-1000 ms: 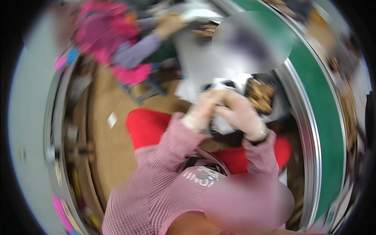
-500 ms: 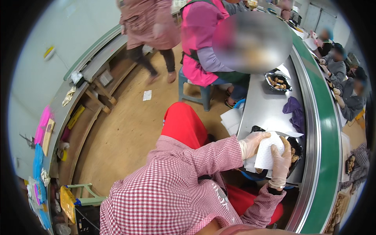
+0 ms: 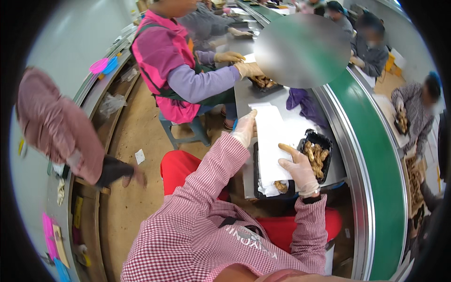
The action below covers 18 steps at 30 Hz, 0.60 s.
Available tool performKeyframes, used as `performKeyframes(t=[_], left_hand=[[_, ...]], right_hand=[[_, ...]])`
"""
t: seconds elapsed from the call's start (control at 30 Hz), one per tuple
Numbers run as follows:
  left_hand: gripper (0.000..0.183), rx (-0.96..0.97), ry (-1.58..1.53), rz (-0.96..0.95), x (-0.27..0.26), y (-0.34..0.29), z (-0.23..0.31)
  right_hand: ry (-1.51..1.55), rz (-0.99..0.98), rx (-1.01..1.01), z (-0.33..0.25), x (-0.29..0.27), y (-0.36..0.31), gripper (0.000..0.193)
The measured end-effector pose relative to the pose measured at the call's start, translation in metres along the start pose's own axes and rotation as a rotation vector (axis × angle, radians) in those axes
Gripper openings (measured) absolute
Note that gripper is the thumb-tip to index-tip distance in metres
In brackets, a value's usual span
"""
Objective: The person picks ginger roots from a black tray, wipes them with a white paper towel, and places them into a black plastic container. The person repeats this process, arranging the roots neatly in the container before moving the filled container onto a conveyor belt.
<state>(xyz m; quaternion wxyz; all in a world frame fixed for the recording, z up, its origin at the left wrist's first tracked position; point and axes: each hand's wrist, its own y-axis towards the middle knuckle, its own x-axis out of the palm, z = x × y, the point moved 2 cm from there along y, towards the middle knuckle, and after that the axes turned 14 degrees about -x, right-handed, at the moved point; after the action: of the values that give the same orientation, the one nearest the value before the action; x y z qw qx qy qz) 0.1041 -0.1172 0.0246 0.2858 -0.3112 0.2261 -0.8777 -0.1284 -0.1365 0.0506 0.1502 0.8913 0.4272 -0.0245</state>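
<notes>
Under white paper (image 3: 272, 141), a black tray (image 3: 256, 169) hides; left hand (image 3: 245, 129) flat, right hand (image 3: 298, 171) pinching a root (image 3: 287, 149)

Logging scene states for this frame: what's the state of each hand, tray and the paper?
left hand: gloved, open, fingers on the white paper's edge
right hand: gloved, pinching one tan piece
tan piece: held above the paper
white paper: spread flat over the large black tray
large black tray: mostly covered
small black tray: uncovered, filled with tan pieces
purple cloth: crumpled on the table
</notes>
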Motion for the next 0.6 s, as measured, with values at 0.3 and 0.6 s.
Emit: performKeyframes(t=[0.3, 0.6], left_hand=[[0.041, 0.637, 0.396, 0.393, -0.053, -0.070, -0.091], [0.053, 1.030, 0.871, 0.287, -0.026, -0.104, -0.123]], right_hand=[[0.048, 0.218, -0.057, 0.013, -0.001, -0.007, 0.060], [-0.078, 0.306, -0.058, 0.037, 0.009, -0.033, 0.047]])
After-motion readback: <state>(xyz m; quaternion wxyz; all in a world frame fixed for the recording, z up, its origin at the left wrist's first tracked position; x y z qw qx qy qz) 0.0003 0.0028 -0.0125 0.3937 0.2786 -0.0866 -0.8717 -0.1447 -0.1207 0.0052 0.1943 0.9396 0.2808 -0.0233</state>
